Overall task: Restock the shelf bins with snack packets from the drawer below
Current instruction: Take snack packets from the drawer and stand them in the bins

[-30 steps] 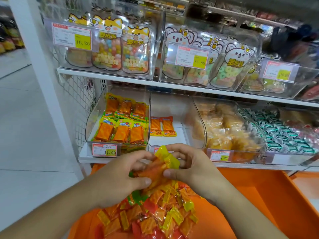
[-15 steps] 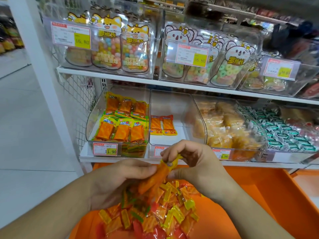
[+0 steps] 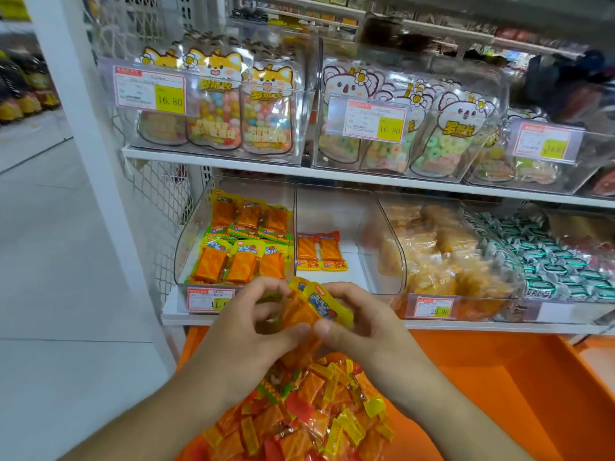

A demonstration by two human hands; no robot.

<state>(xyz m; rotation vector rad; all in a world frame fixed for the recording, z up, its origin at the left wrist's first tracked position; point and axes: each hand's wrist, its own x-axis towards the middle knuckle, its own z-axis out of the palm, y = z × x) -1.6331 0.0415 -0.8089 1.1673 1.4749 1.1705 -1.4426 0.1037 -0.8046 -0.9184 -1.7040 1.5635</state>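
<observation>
My left hand (image 3: pixel 248 341) and my right hand (image 3: pixel 362 331) together pinch a small stack of orange snack packets with yellow ends (image 3: pixel 311 306), held just in front of the lower shelf. Below them a clear bag of the same loose packets (image 3: pixel 309 417) lies in the open orange drawer (image 3: pixel 492 387). On the lower shelf, the left clear bin (image 3: pixel 189 241) holds rows of orange packets with green and yellow tops. The middle clear bin (image 3: pixel 336 211) holds only two orange packets (image 3: pixel 321 251).
A bin of pale yellow wrapped snacks (image 3: pixel 442 257) and a bin of green-white candies (image 3: pixel 549 261) stand to the right. The upper shelf (image 3: pixel 299 169) carries clear bins of candy pouches with price tags. A white post (image 3: pixel 83 144) and wire mesh bound the left side.
Both hands have risen from the bag toward the shelf front. The packets between my fingers are now gathered into a neater stack with the yellow ends up.
</observation>
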